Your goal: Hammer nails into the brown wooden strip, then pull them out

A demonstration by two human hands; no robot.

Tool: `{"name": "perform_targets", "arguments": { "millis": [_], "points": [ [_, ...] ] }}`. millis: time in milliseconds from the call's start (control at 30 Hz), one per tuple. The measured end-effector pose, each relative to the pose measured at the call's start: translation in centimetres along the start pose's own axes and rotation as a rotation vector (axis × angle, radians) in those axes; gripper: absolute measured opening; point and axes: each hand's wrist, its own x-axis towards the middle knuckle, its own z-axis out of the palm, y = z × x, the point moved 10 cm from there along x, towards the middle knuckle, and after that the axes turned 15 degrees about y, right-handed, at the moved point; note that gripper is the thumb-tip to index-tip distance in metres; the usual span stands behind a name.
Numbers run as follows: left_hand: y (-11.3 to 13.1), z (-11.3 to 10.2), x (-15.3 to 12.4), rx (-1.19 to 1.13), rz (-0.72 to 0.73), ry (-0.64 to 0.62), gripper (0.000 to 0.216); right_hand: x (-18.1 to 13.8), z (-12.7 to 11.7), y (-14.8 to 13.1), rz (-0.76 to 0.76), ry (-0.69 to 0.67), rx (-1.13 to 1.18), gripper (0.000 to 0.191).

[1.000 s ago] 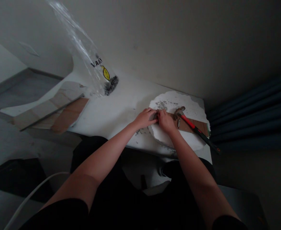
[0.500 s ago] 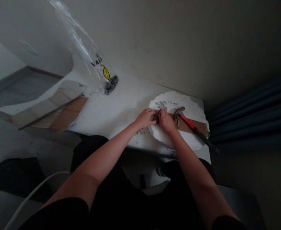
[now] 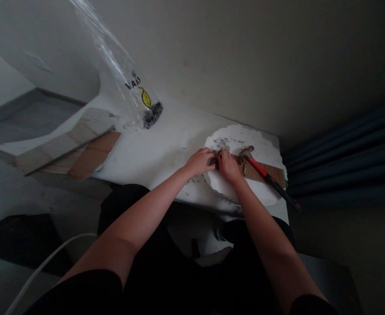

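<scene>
Over the left part of a white scalloped mat [image 3: 261, 141], my left hand [image 3: 199, 162] and my right hand [image 3: 227, 165] meet with curled fingers. Both pinch a small dark brownish piece [image 3: 213, 160] between them; its kind is too small and dim to make out. Under my right hand a brown board [image 3: 254, 174] runs off to the right. A claw hammer [image 3: 267, 175] with a red and black handle lies across it, head toward my hands. Beside the hammer head is a small greyish metal-looking piece [image 3: 244, 169]. Grey crumbs [image 3: 223, 142] dot the mat.
A clear plastic bag [image 3: 123, 74] with a yellow leaf print stands on the white table [image 3: 159, 153] to the left. Flat boards [image 3: 93, 155] lie at its left end. A dark curtain [image 3: 343, 153] hangs at right, and a pale wall rises behind.
Almost nothing differs. Both hands stay at the same place with the small piece, and the hammer lies as before. The whole view has shifted very slightly.
</scene>
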Motion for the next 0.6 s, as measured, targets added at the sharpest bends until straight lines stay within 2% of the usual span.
{"name": "perform_targets", "arguments": {
  "millis": [267,400,600],
  "points": [
    [0.22,0.17,0.07,0.074,-0.001,-0.031,0.025,-0.08,-0.3,0.42,0.053,0.043,0.084,0.025],
    [0.34,0.21,0.03,0.09,-0.022,-0.044,0.026,0.05,-0.34,0.46,0.064,0.034,0.104,0.021],
    [-0.18,-0.55,-0.06,-0.007,-0.113,0.028,0.051,0.58,-0.78,-0.06,0.027,0.037,0.194,0.017]
  ]
}}
